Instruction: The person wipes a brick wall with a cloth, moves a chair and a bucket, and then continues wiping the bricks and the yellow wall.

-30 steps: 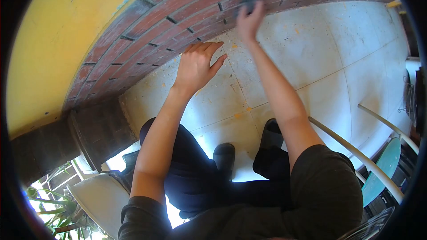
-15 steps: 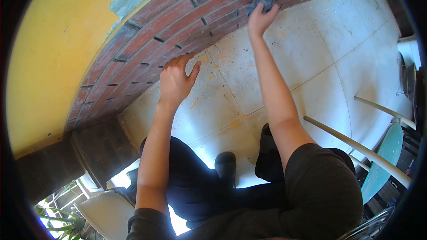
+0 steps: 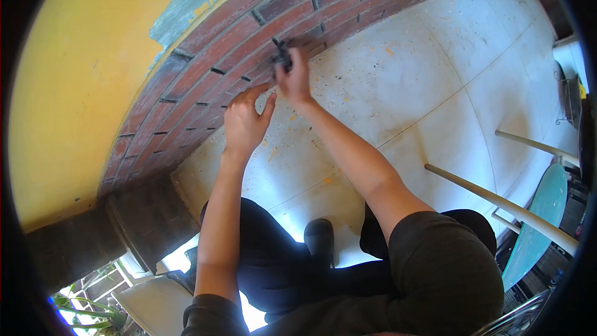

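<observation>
My right hand [image 3: 296,78] is closed round a dark grey crumpled cloth [image 3: 282,57], blurred by motion, against the lower part of the red brick wall [image 3: 249,40]. Close beside it on the left is my left hand [image 3: 245,119], its fingers stretched toward the bricks and the thumb apart. Nothing shows in that hand. Whether its fingertips touch the wall is hard to make out. Dark gaps show between some bricks.
Pale floor tiles [image 3: 429,99] carry orange flakes and crumbs along the wall's foot. Above the bricks is a yellow wall [image 3: 81,81] with a peeled grey patch [image 3: 193,3]. A teal round-edged top [image 3: 538,227] and pale poles [image 3: 491,198] stand at right.
My right hand has swept the cloth leftward and down along the bricks, from far right to near my left hand. The left hand has hardly moved.
</observation>
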Demonstrator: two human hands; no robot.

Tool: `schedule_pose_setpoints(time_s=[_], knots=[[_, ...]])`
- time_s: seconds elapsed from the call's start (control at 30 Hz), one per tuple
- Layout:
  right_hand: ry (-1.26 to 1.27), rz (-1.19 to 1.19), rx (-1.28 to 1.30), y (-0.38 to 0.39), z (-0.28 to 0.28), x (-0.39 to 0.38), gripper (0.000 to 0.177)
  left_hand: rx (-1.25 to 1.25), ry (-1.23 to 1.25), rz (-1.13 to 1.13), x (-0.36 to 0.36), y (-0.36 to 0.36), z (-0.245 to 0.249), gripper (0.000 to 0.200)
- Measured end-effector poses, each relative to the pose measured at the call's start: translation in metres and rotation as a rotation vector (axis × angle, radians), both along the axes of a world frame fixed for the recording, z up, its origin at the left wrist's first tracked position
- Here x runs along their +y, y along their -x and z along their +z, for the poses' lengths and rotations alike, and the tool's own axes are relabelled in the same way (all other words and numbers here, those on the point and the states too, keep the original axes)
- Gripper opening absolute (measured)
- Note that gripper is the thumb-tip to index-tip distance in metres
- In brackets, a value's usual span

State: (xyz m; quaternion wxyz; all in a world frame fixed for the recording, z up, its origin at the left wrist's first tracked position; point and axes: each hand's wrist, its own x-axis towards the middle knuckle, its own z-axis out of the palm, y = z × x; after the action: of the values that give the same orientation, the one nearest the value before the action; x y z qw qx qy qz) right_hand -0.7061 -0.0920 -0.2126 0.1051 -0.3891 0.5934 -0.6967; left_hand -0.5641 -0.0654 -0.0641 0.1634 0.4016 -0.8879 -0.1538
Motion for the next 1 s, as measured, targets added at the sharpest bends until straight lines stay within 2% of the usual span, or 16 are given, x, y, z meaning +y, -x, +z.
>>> schedule_pose_setpoints(time_s=[0.07,0.1,0.13,0.2,0.27,0.37,0.43,0.47,0.57,0.6,0.7,0.77,0.83,0.87,0.9,1.0], knots=[[0.131,-0.185,-0.201,0.024,0.024,-0.004,0.026,0.035,0.018,-0.012,0.001,-0.002,0.001,0.028],[0.12,-0.358,-0.13,0.051,0.031,-0.011,0.021,0.061,0.026,-0.011,0.001,-0.004,0.0,0.027],[0.257,-0.508,-0.158,0.075,0.052,-0.018,0.018,0.086,0.033,-0.004,0.001,-0.008,-0.001,0.027],[0.298,-0.554,-0.111,0.142,0.075,-0.02,0.018,0.072,0.016,0.035,0.004,-0.012,0.004,0.027],[0.384,-0.67,-0.123,0.176,0.112,-0.021,0.018,0.054,-0.005,0.057,0.004,-0.019,0.005,0.027],[0.29,-0.571,-0.013,0.18,0.135,-0.027,0.018,0.043,-0.019,0.05,0.003,-0.024,0.004,0.029],[0.246,-0.542,0.173,0.139,0.14,-0.032,0.016,0.061,-0.011,0.041,0.004,-0.024,0.004,0.028],[0.245,-0.531,0.254,0.12,0.128,-0.037,0.016,0.061,-0.018,0.038,0.004,-0.024,0.005,0.028],[0.249,-0.271,0.275,0.04,0.092,-0.031,0.029,0.065,-0.025,0.019,0.005,-0.021,0.007,0.026],[0.219,-0.197,0.357,0.017,0.074,-0.027,0.034,0.072,-0.022,0.008,0.005,-0.021,0.005,0.026],[0.133,0.092,0.331,-0.016,0.025,-0.016,0.037,0.105,0.003,-0.023,0.002,-0.02,-0.001,0.026],[0.144,0.03,0.301,-0.01,0.018,-0.009,0.032,0.096,-0.003,-0.017,0.004,-0.019,0.001,0.025],[0.169,-0.109,0.22,0.016,0.018,-0.015,0.034,0.101,-0.021,-0.015,0.004,-0.02,0.005,0.025],[0.223,-0.18,0.103,0.034,0.023,-0.017,0.03,0.099,-0.034,-0.012,0.004,-0.02,0.006,0.025],[0.274,-0.251,-0.015,0.056,0.046,-0.016,0.027,0.097,-0.05,-0.01,0.004,-0.02,0.006,0.025],[0.37,-0.571,-0.022,0.143,0.108,-0.018,0.021,0.095,-0.059,-0.007,0.003,-0.021,0.007,0.025]])
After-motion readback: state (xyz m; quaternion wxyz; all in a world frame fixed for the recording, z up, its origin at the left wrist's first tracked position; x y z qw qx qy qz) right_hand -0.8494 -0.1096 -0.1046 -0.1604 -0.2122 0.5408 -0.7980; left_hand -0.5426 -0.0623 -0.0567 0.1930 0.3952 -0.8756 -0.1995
